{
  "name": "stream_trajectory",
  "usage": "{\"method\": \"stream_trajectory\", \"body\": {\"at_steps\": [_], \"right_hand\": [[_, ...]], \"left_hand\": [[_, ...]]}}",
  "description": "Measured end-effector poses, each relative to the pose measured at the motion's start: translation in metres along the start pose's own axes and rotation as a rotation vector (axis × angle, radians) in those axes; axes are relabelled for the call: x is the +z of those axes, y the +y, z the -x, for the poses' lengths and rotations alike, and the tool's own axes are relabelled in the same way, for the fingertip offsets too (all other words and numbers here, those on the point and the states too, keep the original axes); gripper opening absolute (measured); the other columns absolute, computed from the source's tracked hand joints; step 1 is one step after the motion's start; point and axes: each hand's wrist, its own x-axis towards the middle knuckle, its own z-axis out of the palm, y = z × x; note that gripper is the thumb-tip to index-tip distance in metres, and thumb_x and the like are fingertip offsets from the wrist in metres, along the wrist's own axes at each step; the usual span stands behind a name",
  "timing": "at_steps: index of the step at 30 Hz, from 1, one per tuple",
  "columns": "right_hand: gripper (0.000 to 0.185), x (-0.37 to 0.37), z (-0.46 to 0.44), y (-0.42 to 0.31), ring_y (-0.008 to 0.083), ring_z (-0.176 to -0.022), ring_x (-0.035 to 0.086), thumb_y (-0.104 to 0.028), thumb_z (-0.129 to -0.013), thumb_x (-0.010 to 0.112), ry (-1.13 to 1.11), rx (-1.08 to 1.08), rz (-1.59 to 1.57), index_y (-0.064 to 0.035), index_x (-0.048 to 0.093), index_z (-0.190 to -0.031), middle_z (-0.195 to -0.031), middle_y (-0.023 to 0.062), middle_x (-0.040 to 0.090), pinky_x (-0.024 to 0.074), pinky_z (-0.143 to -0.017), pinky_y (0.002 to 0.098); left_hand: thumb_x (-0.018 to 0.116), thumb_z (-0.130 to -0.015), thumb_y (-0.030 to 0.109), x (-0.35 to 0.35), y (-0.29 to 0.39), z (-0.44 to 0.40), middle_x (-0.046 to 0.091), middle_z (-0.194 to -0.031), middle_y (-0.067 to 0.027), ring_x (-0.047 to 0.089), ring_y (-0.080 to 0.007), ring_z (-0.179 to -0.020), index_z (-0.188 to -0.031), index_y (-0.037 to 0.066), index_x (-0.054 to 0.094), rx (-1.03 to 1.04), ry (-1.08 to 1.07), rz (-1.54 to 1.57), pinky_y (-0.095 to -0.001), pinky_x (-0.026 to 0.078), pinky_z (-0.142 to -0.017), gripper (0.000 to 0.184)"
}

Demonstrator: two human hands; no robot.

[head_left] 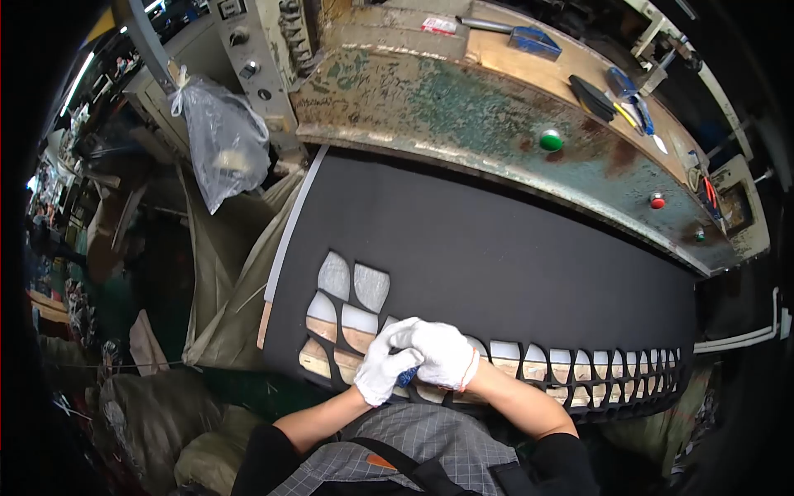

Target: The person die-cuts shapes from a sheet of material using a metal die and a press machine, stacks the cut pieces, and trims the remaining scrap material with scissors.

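My left hand (384, 369), in a white knit glove, meets my right hand (444, 354), gloved the same way, above the front edge of a black sheet (496, 256). Both hands have their fingers curled in against each other. A small dark blue patch (406, 378) shows between them; whether it is a held thing or part of a glove I cannot make out. Curved leaf-like holes run along the sheet's near edge, with thin black strips (521, 361) between them. Pale board (361, 321) shows through the holes left of my hands.
Behind the sheet stands a worn green machine beam (397, 91) with a green button (551, 140) and a red button (657, 201). Tools, including a blue tray (534, 41), lie on its wooden top. A clear plastic bag (222, 145) hangs at left, beside a control panel (248, 66).
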Motion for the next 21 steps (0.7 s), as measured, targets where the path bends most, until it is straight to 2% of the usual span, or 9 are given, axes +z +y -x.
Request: {"method": "stream_trajectory", "body": {"at_steps": [6,8,11,13,14,16,17,20,21], "right_hand": [[0.029,0.000,0.007,-0.005,0.0388,-0.085,0.072,-0.016,-0.078,0.072,0.150,0.077,0.056,-0.0099,0.073,-0.106,-0.089,0.0173,0.071,0.0576,-0.076,0.0450],[0.024,0.018,0.013,0.004,0.0385,-0.080,0.071,-0.017,-0.080,0.072,0.296,0.054,0.000,-0.0095,0.073,-0.102,-0.086,0.0174,0.070,0.0561,-0.073,0.0470],[0.024,0.014,0.010,0.005,0.0364,-0.083,0.074,-0.015,-0.083,0.079,0.452,0.064,0.050,-0.0059,0.068,-0.103,-0.091,0.0171,0.073,0.0584,-0.074,0.0429],[0.028,-0.013,0.001,0.005,0.0384,-0.088,0.074,-0.024,-0.089,0.078,0.543,0.337,-0.022,-0.0037,0.067,-0.105,-0.097,0.0181,0.074,0.0590,-0.082,0.0449],[0.030,-0.026,0.003,0.020,0.0399,-0.087,0.073,-0.028,-0.091,0.077,0.552,0.511,-0.053,-0.0032,0.067,-0.105,-0.097,0.0177,0.074,0.0587,-0.084,0.0458],[0.026,-0.043,0.014,0.057,0.0417,-0.096,0.071,-0.024,-0.090,0.073,0.362,0.686,0.293,-0.0028,0.067,-0.104,-0.105,0.0189,0.073,0.0580,-0.088,0.0460],[0.021,-0.050,0.016,0.059,0.0401,-0.100,0.071,-0.015,-0.084,0.069,0.308,0.595,0.590,-0.0037,0.065,-0.102,-0.105,0.0213,0.071,0.0577,-0.081,0.0492],[0.041,-0.074,-0.013,-0.017,0.0383,-0.106,0.066,-0.012,-0.077,0.069,0.421,-0.109,0.392,-0.0049,0.067,-0.118,-0.111,0.0181,0.069,0.0546,-0.096,0.0459],[0.038,-0.040,-0.033,-0.015,0.0351,-0.100,0.068,-0.016,-0.079,0.071,-0.041,-0.110,-0.019,-0.0087,0.068,-0.117,-0.105,0.0148,0.070,0.0550,-0.093,0.0446]], "left_hand": [[0.075,-0.089,0.010,0.006,0.007,-0.004,0.066,-0.121,-0.0088,0.061,-0.0179,-0.114,-0.135,-0.002,0.060,0.016,0.031,-0.080,-0.0327,0.049,-0.101,0.050],[0.068,-0.093,0.007,0.018,-0.004,0.001,0.064,-0.121,-0.0098,0.062,-0.0190,-0.112,-0.131,-0.002,0.060,0.110,0.230,0.206,-0.0323,0.050,-0.100,0.040],[0.058,-0.102,0.006,-0.006,0.008,-0.020,0.060,-0.123,-0.0120,0.064,-0.0192,-0.105,-0.128,-0.002,0.060,0.620,0.226,-0.651,-0.0333,0.053,-0.096,0.027],[0.053,-0.106,0.012,-0.020,0.032,-0.027,0.059,-0.122,-0.0112,0.064,-0.0180,-0.099,-0.128,0.000,0.060,0.636,0.297,-0.567,-0.0341,0.056,-0.088,0.026],[0.051,-0.108,0.016,-0.025,0.042,-0.029,0.060,-0.119,-0.0097,0.064,-0.0170,-0.096,-0.128,0.003,0.061,0.395,0.329,-0.098,-0.0342,0.058,-0.083,0.026],[0.049,-0.110,0.025,-0.053,0.058,-0.036,0.061,-0.114,-0.0068,0.064,-0.0161,-0.092,-0.130,0.006,0.060,0.330,0.355,0.086,-0.0336,0.060,-0.076,0.030],[0.050,-0.110,0.032,-0.061,0.061,-0.033,0.062,-0.110,-0.0046,0.064,-0.0155,-0.090,-0.132,0.007,0.060,0.225,0.351,0.133,-0.0328,0.061,-0.074,0.035],[0.051,-0.110,0.034,-0.061,0.052,-0.026,0.064,-0.116,-0.0056,0.064,-0.0151,-0.087,-0.141,0.005,0.055,-0.034,-0.058,0.075,-0.0340,0.061,-0.076,0.043],[0.047,-0.110,0.035,-0.073,-0.006,-0.044,0.059,-0.131,-0.0081,0.060,-0.0169,-0.105,-0.149,0.007,0.047,-0.286,-0.168,0.926,-0.0392,0.062,-0.083,0.047]]}}
